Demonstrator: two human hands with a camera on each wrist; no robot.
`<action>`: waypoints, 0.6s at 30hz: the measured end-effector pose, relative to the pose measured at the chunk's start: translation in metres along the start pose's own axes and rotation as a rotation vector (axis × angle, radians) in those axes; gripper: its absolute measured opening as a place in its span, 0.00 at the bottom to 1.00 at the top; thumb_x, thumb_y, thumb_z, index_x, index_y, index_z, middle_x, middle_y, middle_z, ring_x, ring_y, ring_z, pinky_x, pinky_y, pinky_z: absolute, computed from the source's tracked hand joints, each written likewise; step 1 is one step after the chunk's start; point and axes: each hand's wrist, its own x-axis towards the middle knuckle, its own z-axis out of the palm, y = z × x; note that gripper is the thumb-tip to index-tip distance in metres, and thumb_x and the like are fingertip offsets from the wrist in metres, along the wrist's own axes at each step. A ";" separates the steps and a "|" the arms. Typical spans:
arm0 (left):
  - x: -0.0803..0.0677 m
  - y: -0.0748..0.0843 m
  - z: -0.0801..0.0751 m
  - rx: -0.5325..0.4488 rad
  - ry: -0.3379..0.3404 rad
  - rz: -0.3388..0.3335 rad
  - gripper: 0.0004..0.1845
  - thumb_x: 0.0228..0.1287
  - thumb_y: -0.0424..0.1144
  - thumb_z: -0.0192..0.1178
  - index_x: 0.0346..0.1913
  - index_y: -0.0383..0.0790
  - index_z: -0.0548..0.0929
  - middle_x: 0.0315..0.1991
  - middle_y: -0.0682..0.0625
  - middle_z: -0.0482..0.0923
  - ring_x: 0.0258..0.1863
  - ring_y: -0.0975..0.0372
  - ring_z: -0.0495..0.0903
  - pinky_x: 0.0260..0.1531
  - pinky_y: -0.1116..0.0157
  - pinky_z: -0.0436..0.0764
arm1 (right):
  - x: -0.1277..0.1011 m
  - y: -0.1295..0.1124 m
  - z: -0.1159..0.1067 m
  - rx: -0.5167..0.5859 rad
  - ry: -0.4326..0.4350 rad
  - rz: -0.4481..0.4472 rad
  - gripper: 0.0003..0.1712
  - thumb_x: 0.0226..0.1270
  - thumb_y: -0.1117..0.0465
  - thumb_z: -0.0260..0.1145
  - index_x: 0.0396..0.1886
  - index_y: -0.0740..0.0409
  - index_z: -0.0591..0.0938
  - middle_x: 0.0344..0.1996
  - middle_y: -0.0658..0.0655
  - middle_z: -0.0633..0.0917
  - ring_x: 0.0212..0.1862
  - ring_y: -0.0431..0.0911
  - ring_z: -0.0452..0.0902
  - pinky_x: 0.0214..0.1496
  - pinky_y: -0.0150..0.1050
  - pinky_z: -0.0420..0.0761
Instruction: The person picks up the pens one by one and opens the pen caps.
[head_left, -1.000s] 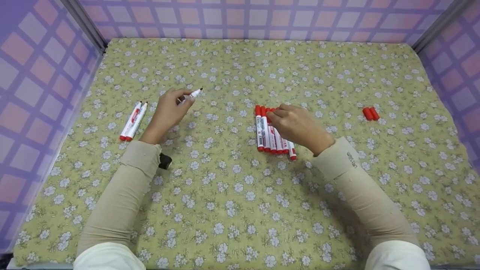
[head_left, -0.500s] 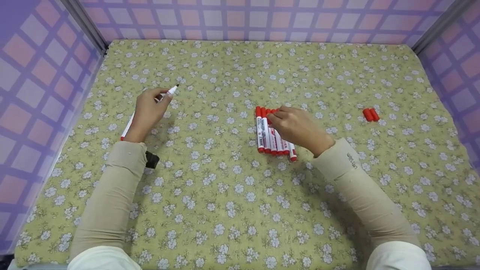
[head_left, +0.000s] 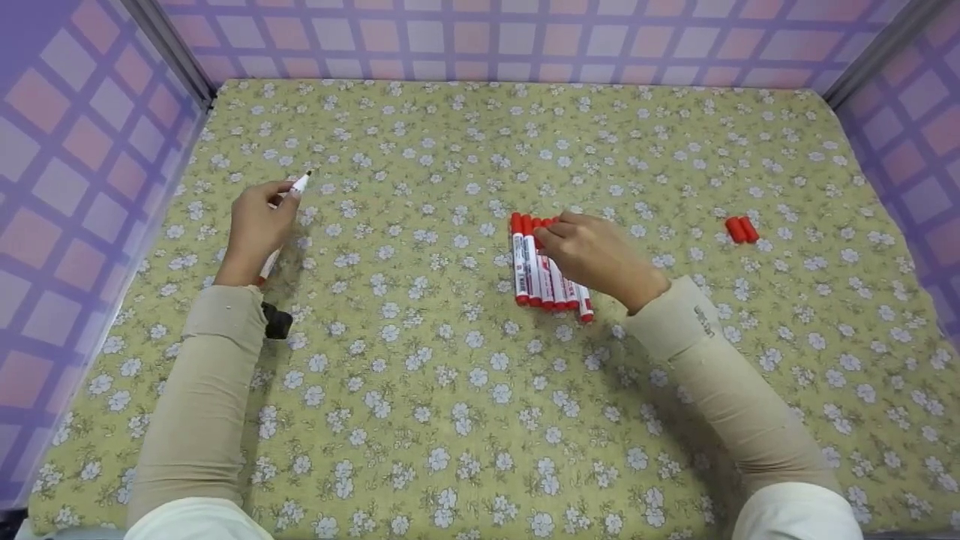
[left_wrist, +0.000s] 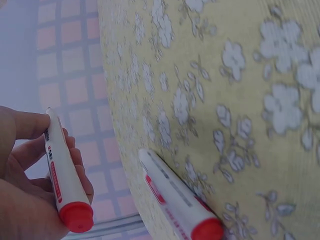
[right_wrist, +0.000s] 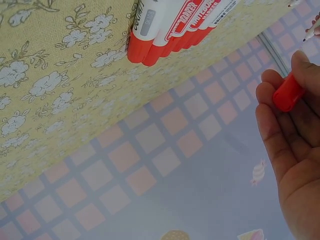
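Observation:
My left hand (head_left: 279,199) grips an uncapped white marker (head_left: 300,181), tip pointing up and away, just above the spot at the left where loose uncapped markers lie. The left wrist view shows the held marker (left_wrist: 60,175) in my fingers (left_wrist: 30,125), with one lying marker (left_wrist: 175,195) on the cloth beside it. My right hand (head_left: 551,231) rests at the top of a row of several red-capped markers (head_left: 529,266) in the middle. In the right wrist view its fingers (right_wrist: 292,135) pinch a red cap (right_wrist: 288,92) next to the row (right_wrist: 170,30).
Two loose red caps (head_left: 741,228) lie side by side at the right. A floral yellow-green cloth (head_left: 465,420) covers the surface. Purple checked walls (head_left: 67,172) close in the left, back and right sides.
My left hand has carried the uncapped marker leftward, from near the middle to over the markers lying at the left. My right hand has stayed on the row.

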 end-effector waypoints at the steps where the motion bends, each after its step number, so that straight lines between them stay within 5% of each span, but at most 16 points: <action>1: 0.001 -0.002 -0.001 0.006 0.006 0.000 0.25 0.74 0.46 0.45 0.66 0.35 0.72 0.45 0.38 0.74 0.25 0.64 0.65 0.23 0.68 0.65 | 0.000 0.000 0.000 -0.003 -0.001 0.000 0.07 0.67 0.66 0.63 0.35 0.66 0.85 0.29 0.61 0.88 0.31 0.51 0.83 0.38 0.41 0.84; 10: 0.004 -0.026 -0.011 0.014 -0.032 -0.124 0.25 0.74 0.42 0.41 0.68 0.35 0.69 0.49 0.37 0.75 0.27 0.64 0.68 0.24 0.69 0.67 | 0.000 0.000 -0.001 -0.001 -0.035 0.020 0.08 0.66 0.65 0.64 0.38 0.66 0.85 0.32 0.62 0.88 0.35 0.52 0.85 0.43 0.43 0.84; 18: 0.003 -0.045 -0.016 -0.007 -0.108 -0.192 0.28 0.72 0.39 0.36 0.72 0.33 0.61 0.64 0.31 0.67 0.31 0.60 0.68 0.29 0.66 0.69 | -0.002 0.000 0.000 -0.008 -0.041 0.015 0.08 0.66 0.66 0.64 0.38 0.66 0.86 0.32 0.62 0.88 0.35 0.52 0.84 0.43 0.42 0.84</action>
